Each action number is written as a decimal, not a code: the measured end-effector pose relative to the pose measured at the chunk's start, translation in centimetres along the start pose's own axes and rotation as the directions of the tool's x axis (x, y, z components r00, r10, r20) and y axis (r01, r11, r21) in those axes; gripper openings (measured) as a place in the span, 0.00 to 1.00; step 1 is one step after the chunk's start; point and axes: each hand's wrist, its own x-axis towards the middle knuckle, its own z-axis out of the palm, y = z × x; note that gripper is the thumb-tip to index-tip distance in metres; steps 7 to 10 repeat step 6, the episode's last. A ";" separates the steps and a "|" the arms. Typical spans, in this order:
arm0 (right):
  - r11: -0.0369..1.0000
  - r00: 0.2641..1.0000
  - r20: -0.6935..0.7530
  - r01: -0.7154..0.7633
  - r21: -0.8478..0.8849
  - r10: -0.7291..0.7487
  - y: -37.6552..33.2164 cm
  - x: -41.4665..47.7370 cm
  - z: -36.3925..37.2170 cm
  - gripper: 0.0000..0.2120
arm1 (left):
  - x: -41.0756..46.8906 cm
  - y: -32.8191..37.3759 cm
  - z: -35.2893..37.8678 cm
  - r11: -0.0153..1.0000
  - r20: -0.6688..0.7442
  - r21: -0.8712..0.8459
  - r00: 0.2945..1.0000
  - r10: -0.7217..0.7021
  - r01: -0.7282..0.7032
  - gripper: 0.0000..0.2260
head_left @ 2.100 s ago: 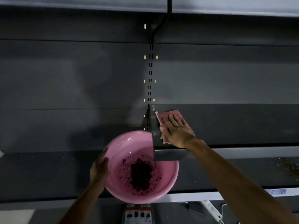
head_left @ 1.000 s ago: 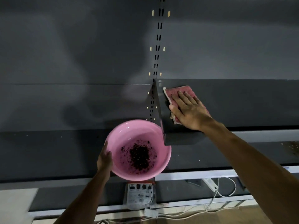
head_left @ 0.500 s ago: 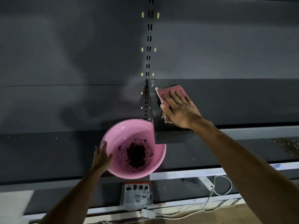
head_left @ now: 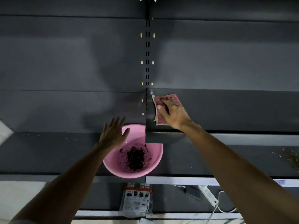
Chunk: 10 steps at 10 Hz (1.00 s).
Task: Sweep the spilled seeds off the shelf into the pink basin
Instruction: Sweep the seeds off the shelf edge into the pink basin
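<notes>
Presently, your left hand (head_left: 113, 133) hovers with fingers spread apart and gripping nothing, over the left rim of the pink basin (head_left: 155, 160), which sits on the lower shelf (head_left: 48, 152) holding a dark heap of seeds (head_left: 135, 157). Further right, your right hand (head_left: 174, 113) presses flat, fingers extended together, on a pink cloth (head_left: 161, 117) at the upper shelf's (head_left: 234, 110) left end; scattered seeds (head_left: 289, 156) lie far right below.

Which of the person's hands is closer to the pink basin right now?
Left. The left hand is spread open over the pink basin's far left rim, not gripping it. The right hand is up on the higher shelf, pressing flat on the red cloth.
</notes>
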 end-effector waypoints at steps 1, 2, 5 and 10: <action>1.000 1.000 0.006 0.014 -0.021 -0.014 0.5 -0.7 -0.9 0.27 | -0.1 1.4 -2.5 0.999 -0.049 0.001 0.998 0.038 -0.038 0.32; 0.991 0.997 0.049 0.063 -0.122 -0.058 0.6 -2.0 -1.8 0.29 | -0.8 2.5 -4.7 0.999 -0.083 -0.005 0.996 0.040 -0.041 0.34; 0.965 0.992 0.123 0.035 -0.259 -0.002 0.7 -7.4 -4.2 0.35 | -5.1 6.9 -10.3 0.987 -0.037 0.150 0.997 0.063 -0.057 0.33; 0.954 0.992 0.122 0.005 -0.300 0.033 0.0 -9.4 -6.4 0.34 | -7.9 8.6 -12.6 0.990 -0.087 0.118 0.993 0.082 -0.071 0.33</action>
